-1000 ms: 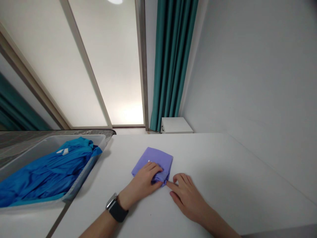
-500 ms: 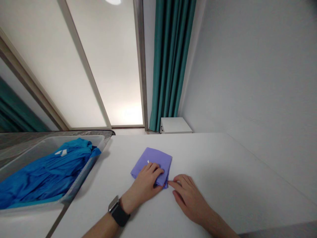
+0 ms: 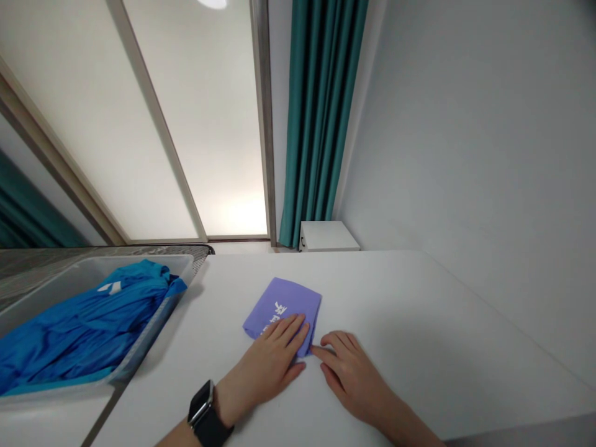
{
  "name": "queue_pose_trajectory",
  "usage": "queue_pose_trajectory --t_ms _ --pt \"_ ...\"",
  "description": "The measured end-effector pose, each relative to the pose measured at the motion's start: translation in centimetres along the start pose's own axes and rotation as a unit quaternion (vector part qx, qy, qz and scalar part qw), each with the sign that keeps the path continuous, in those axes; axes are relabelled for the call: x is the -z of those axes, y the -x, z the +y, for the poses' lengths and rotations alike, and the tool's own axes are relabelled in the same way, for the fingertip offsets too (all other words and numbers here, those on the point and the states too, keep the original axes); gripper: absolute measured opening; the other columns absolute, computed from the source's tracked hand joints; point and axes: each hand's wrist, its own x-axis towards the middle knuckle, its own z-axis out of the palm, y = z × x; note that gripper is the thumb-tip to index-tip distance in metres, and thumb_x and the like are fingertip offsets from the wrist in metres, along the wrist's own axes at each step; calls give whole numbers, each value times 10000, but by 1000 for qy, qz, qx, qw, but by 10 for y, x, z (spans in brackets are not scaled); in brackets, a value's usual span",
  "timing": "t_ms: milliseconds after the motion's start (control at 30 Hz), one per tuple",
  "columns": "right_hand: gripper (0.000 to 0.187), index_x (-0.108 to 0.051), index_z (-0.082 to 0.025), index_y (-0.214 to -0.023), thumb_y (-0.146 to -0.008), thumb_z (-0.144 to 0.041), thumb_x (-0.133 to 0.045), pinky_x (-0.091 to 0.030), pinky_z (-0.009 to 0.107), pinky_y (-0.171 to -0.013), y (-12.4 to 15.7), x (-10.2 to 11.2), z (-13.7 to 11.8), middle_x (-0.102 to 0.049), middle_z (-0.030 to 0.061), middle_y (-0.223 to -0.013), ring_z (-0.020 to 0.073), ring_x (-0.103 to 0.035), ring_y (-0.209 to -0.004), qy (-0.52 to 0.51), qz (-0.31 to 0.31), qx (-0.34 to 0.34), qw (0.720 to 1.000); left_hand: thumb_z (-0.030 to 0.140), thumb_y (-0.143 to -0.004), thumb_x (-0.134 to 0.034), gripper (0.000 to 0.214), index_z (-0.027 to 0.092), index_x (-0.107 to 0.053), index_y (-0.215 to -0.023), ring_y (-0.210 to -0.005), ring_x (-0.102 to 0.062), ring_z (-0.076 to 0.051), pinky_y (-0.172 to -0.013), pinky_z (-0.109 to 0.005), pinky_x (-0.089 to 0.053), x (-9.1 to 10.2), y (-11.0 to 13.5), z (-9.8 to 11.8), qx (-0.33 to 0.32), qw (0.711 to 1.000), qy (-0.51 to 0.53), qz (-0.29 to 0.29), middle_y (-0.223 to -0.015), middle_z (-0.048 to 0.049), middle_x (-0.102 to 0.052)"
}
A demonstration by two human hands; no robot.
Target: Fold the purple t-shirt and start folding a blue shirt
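Observation:
A folded purple cloth [image 3: 285, 303] with white lettering lies on the white table [image 3: 419, 323]. My left hand [image 3: 270, 363], with a black watch on its wrist, lies flat with fingers stretched out over the cloth's near edge. My right hand [image 3: 347, 369] rests on the table just right of the cloth's near corner, fingers loosely curled, fingertips touching the tabletop and holding nothing.
A grey plastic bin [image 3: 184, 264] with a blue garment [image 3: 84, 326] in it stands at the left of the table. Teal curtains [image 3: 321, 118], a window and a small white cabinet [image 3: 328, 236] are behind. A white wall runs along the right.
My left hand has slid back toward me and flattened, uncovering the white lettering on the cloth. My right hand has stayed beside the cloth's corner.

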Motion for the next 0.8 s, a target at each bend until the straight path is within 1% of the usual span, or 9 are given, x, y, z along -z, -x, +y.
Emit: queue_pose_trajectory --t_ms 100,167,233,400,500,633,733,800 --pt "316 -620 -241 -1156 -895 -100 -511 -415 411 -927 0 -1 0 -600 77 -1080 239 -512 -1044 -5 7 0 1000 265 -983 -429 550 134 -302 -1502 -1421 -354 -257 -1126 -402 -329 -13 3 5 0 998 -52 27 -1548 -134 -379" --pt "305 -624 -244 -1143 -898 -101 -512 -416 409 -925 0 -1 0 -599 75 -1082 237 -510 -1046 -5 10 -1 1000 204 -981 -384 520 114 -325 -1490 -1413 -371 -258 -1121 -406 -328 -17 2 7 5 997 -77 29 -1539 -144 -389" --pt "301 -629 -248 -1135 -896 -101 -520 -417 406 -922 0 -1 0 -599 74 -1086 237 -510 -1048 -2 10 -1 1000 180 -975 -366 513 113 -342 -1484 -1404 -389 -260 -1114 -407 -333 -18 0 8 5 996 -89 23 -1528 -143 -407" --pt "294 -633 -239 -1134 -899 -106 -517 -425 406 -910 1 -1 -4 -605 81 -1072 239 -517 -1037 12 6 6 1000 186 -984 -358 506 151 -346 -1489 -1382 -423 -232 -1106 -389 -345 -12 -3 7 7 997 -74 29 -1504 -124 -451" --pt "282 -634 -235 -1120 -893 -106 -526 -421 417 -920 1 -1 -7 -608 79 -1071 245 -516 -1042 19 6 5 1000 177 -980 -364 503 174 -369 -1483 -1391 -408 -222 -1131 -395 -320 -12 -3 10 -13 998 -60 21 -1504 -104 -457" --pt "271 -631 -237 -1100 -886 -104 -532 -422 420 -920 2 -2 -7 -604 76 -1070 245 -515 -1042 13 14 9 1000 222 -992 -395 470 162 -414 -1457 -1400 -397 -237 -1143 -414 -321 -12 -2 16 -21 998 -52 19 -1502 -109 -458" --pt "238 -634 -222 -1047 -886 -93 -515 -431 408 -898 4 -3 -5 -600 75 -1034 232 -522 -1010 -6 32 7 999 300 -995 -431 489 151 -409 -1460 -1400 -398 -260 -1140 -441 -350 -4 0 17 -30 999 -29 15 -1507 -118 -446" --pt "211 -632 -213 -994 -887 -86 -501 -436 396 -882 5 -4 -3 -599 71 -1004 224 -527 -991 -24 45 3 999 341 -1001 -431 497 177 -403 -1469 -1398 -403 -251 -1152 -453 -346 6 0 13 -39 999 3 18 -1502 -105 -455"
